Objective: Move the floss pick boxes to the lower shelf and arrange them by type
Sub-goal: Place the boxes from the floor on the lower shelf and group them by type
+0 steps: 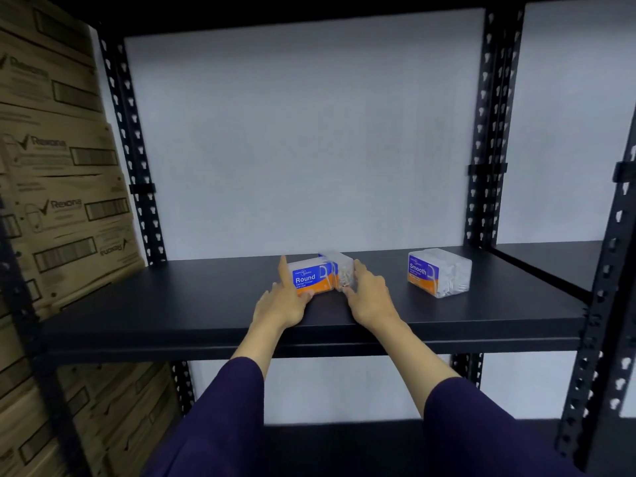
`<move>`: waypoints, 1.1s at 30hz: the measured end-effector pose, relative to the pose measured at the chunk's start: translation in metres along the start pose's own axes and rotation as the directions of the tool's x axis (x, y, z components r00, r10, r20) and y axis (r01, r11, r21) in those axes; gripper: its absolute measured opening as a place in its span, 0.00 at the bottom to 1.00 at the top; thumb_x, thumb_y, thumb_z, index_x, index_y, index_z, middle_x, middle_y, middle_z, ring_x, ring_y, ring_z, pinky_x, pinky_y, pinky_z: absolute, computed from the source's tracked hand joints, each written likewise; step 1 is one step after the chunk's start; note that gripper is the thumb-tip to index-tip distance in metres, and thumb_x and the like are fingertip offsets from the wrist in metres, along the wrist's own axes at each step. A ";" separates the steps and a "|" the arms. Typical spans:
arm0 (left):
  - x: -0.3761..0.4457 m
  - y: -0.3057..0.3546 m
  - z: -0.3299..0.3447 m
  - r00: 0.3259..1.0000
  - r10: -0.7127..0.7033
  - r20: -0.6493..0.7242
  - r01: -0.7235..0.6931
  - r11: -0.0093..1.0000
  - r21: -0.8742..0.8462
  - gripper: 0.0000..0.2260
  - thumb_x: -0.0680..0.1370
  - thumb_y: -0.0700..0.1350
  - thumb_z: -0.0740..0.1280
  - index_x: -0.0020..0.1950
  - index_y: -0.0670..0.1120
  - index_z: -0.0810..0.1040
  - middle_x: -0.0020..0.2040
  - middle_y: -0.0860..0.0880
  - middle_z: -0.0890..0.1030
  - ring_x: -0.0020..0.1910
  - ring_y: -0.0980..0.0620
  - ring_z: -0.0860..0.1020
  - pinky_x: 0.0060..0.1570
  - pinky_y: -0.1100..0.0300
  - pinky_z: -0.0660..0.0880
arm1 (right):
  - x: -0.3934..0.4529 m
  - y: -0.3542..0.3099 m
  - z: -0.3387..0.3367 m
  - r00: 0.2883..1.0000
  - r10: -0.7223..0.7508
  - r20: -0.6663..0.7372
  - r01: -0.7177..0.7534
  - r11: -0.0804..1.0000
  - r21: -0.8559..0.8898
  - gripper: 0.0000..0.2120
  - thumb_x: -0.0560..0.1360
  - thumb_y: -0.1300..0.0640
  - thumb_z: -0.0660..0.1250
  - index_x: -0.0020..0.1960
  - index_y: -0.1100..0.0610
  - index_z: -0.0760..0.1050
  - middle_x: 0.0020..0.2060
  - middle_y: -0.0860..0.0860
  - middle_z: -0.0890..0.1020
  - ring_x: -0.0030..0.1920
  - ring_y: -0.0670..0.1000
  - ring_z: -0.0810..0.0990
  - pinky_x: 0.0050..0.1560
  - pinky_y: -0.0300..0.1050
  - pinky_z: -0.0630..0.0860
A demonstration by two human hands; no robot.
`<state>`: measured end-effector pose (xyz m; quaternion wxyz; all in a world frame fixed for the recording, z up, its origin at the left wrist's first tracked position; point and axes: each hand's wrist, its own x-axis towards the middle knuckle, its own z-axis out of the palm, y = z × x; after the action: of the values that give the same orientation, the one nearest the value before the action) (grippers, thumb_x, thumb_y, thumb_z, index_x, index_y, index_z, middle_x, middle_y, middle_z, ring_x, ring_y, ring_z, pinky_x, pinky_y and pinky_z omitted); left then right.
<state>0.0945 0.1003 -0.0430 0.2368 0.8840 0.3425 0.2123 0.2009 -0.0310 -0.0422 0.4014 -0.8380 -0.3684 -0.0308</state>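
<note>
1. Black metal shelf (206, 304) against a pale wall; "Rexona" cartons (62, 201) stacked left
2. Mid-shelf, left hand (285, 301) and right hand (370, 297) grip the "Round" boxes (311, 280) from both sides
3. "Smooth" box (438, 271) stands apart, toward the right edge

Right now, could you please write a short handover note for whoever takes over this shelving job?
Left hand holds the Round box on the shelf.
Right hand holds the clear box beside and slightly behind it; its label is hidden.
Smooth box stands alone to the right.
Done: none visibly moved down.
Left: carry all boxes to the lower shelf and group by type.
</note>
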 end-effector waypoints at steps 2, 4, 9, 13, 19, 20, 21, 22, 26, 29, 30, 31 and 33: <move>-0.009 0.004 -0.002 0.998 0.006 -0.055 -0.008 0.999 -0.049 0.42 0.78 0.58 0.63 0.78 0.50 0.35 0.71 0.42 0.67 0.68 0.42 0.70 0.63 0.46 0.70 | -0.006 -0.002 -0.002 1.000 0.003 -0.020 -0.004 1.000 -0.023 0.24 0.79 0.60 0.61 0.74 0.57 0.60 0.64 0.60 0.74 0.63 0.60 0.74 0.59 0.53 0.73; -0.025 0.007 -0.001 0.984 0.035 -0.172 -0.047 0.996 -0.071 0.39 0.78 0.58 0.63 0.79 0.47 0.42 0.71 0.44 0.68 0.68 0.45 0.69 0.60 0.48 0.70 | -0.016 -0.004 -0.006 0.999 -0.021 -0.032 0.020 0.999 -0.044 0.20 0.80 0.61 0.60 0.71 0.57 0.64 0.63 0.59 0.75 0.62 0.60 0.75 0.58 0.51 0.73; -0.072 0.012 -0.005 0.976 0.031 -0.216 -0.066 0.985 -0.158 0.22 0.80 0.56 0.61 0.69 0.47 0.65 0.67 0.49 0.69 0.64 0.49 0.71 0.52 0.56 0.69 | -0.049 -0.006 -0.020 0.993 -0.114 -0.006 0.113 0.990 -0.084 0.17 0.79 0.61 0.61 0.68 0.59 0.68 0.62 0.57 0.74 0.61 0.57 0.75 0.59 0.49 0.72; -0.108 0.013 -0.021 0.974 0.113 -0.198 -0.133 0.987 -0.093 0.15 0.80 0.52 0.61 0.64 0.49 0.72 0.65 0.50 0.73 0.63 0.49 0.71 0.55 0.53 0.71 | -0.089 -0.005 -0.034 0.978 -0.209 -0.020 0.206 0.975 -0.080 0.13 0.78 0.65 0.59 0.62 0.59 0.73 0.56 0.57 0.77 0.54 0.57 0.78 0.55 0.51 0.75; -0.164 0.026 -0.030 0.959 0.204 -0.197 -0.199 0.979 0.047 0.08 0.80 0.47 0.60 0.54 0.49 0.78 0.57 0.50 0.77 0.56 0.49 0.75 0.47 0.56 0.70 | -0.151 -0.002 -0.062 0.976 -0.214 -0.036 0.206 0.966 -0.157 0.13 0.78 0.63 0.58 0.61 0.59 0.73 0.55 0.55 0.80 0.52 0.57 0.78 0.50 0.50 0.76; -0.171 0.026 -0.025 0.961 0.209 -0.182 -0.201 0.978 0.062 0.08 0.80 0.47 0.61 0.53 0.49 0.78 0.57 0.49 0.77 0.56 0.48 0.75 0.47 0.56 0.70 | -0.160 0.002 -0.065 0.979 -0.203 -0.025 0.195 0.963 -0.185 0.13 0.78 0.62 0.59 0.61 0.59 0.72 0.55 0.55 0.80 0.53 0.58 0.78 0.49 0.49 0.76; -0.179 0.025 -0.018 0.964 0.207 -0.164 -0.197 0.978 0.073 0.08 0.80 0.47 0.60 0.54 0.49 0.78 0.57 0.49 0.78 0.56 0.48 0.75 0.47 0.56 0.70 | -0.168 0.009 -0.066 0.982 -0.188 -0.008 0.182 0.960 -0.212 0.14 0.78 0.61 0.59 0.62 0.59 0.72 0.56 0.56 0.80 0.54 0.58 0.77 0.49 0.49 0.75; -0.185 0.025 -0.009 0.969 0.203 -0.141 -0.192 0.978 0.086 0.09 0.80 0.47 0.60 0.54 0.49 0.78 0.57 0.50 0.78 0.57 0.48 0.75 0.47 0.56 0.69 | -0.176 0.017 -0.066 0.985 -0.170 0.012 0.168 0.956 -0.241 0.14 0.78 0.60 0.59 0.63 0.59 0.71 0.57 0.56 0.79 0.54 0.58 0.77 0.49 0.49 0.74; -0.203 0.017 0.042 0.983 0.185 -0.014 -0.181 0.973 0.143 0.11 0.80 0.47 0.59 0.58 0.49 0.78 0.60 0.50 0.78 0.57 0.46 0.76 0.48 0.56 0.70 | -0.203 0.058 -0.049 0.995 -0.047 0.087 0.074 0.937 -0.343 0.16 0.79 0.58 0.58 0.66 0.59 0.70 0.58 0.56 0.78 0.54 0.59 0.78 0.46 0.47 0.71; -0.209 0.000 0.092 0.976 0.179 0.126 -0.198 0.968 0.155 0.12 0.81 0.48 0.58 0.60 0.49 0.77 0.62 0.50 0.78 0.57 0.47 0.76 0.49 0.55 0.71 | -0.218 0.097 -0.025 0.988 0.043 0.146 0.019 0.917 -0.398 0.15 0.78 0.59 0.58 0.63 0.60 0.71 0.56 0.57 0.79 0.52 0.60 0.78 0.45 0.47 0.68; -0.210 -0.007 0.109 0.972 0.163 0.168 -0.189 0.970 0.154 0.12 0.81 0.48 0.58 0.61 0.48 0.76 0.62 0.50 0.77 0.58 0.47 0.76 0.51 0.54 0.72 | -0.223 0.112 -0.015 0.983 0.073 0.168 0.002 0.914 -0.407 0.14 0.78 0.59 0.58 0.62 0.61 0.71 0.56 0.57 0.79 0.52 0.61 0.78 0.45 0.47 0.68; -0.211 -0.015 0.126 0.968 0.141 0.205 -0.173 0.974 0.149 0.12 0.81 0.49 0.59 0.61 0.49 0.76 0.62 0.50 0.77 0.58 0.47 0.75 0.52 0.54 0.72 | -0.228 0.127 -0.005 0.975 0.103 0.195 -0.013 0.909 -0.416 0.14 0.78 0.59 0.58 0.61 0.61 0.72 0.56 0.58 0.79 0.53 0.61 0.78 0.46 0.48 0.69; -0.213 -0.031 0.161 0.958 0.091 0.273 -0.134 0.981 0.141 0.12 0.81 0.49 0.60 0.60 0.49 0.77 0.60 0.50 0.78 0.58 0.48 0.76 0.53 0.53 0.73 | -0.238 0.158 0.017 0.954 0.163 0.252 -0.039 0.900 -0.434 0.14 0.78 0.58 0.58 0.62 0.61 0.71 0.57 0.58 0.78 0.55 0.62 0.77 0.49 0.49 0.71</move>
<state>0.0212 -0.0737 -0.2343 0.1973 0.9385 0.2725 0.0775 0.1250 -0.2244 -0.2390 0.1540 -0.9189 -0.3620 0.0307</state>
